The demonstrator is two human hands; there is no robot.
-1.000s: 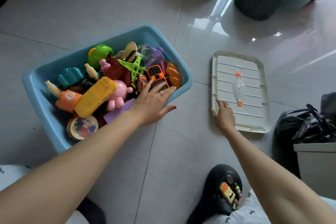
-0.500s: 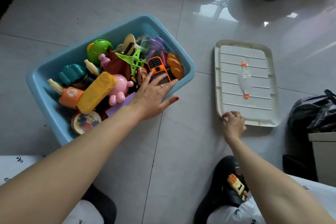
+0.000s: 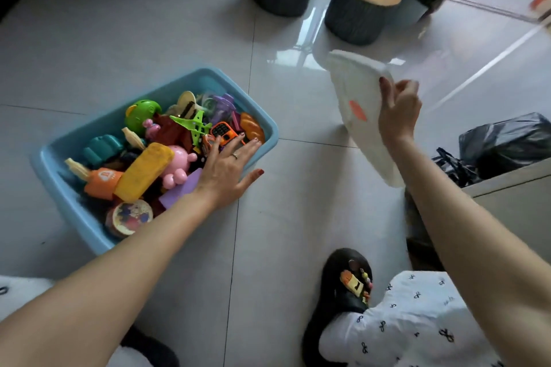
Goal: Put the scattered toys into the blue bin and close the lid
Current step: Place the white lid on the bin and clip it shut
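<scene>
Many toys sit piled in the blue bin (image 3: 89, 140) on the left, so I think the picking-up part is done. I see a green ball toy (image 3: 140, 112), a yellow block (image 3: 145, 170), a pink pig (image 3: 178, 165) and an orange toy phone (image 3: 223, 132) in the heap, and some poke up close to the rim. My left hand (image 3: 226, 171) lies flat and open on the near corner of the bin, fingers spread on the toys, gripping nothing; I think it holds the bin steady. Going right, the big change is the white lid (image 3: 356, 104). A second ago it lay flat on the floor with my right hand just touching its edge. Now it is up in the air, tilted and blurry, well apart from the bin. My right hand (image 3: 398, 110) has its grip closed on the lid's edge. That means the closing step has started. The lid is pale with an orange spot on it. Next I should bring it over the bin and press it down.
</scene>
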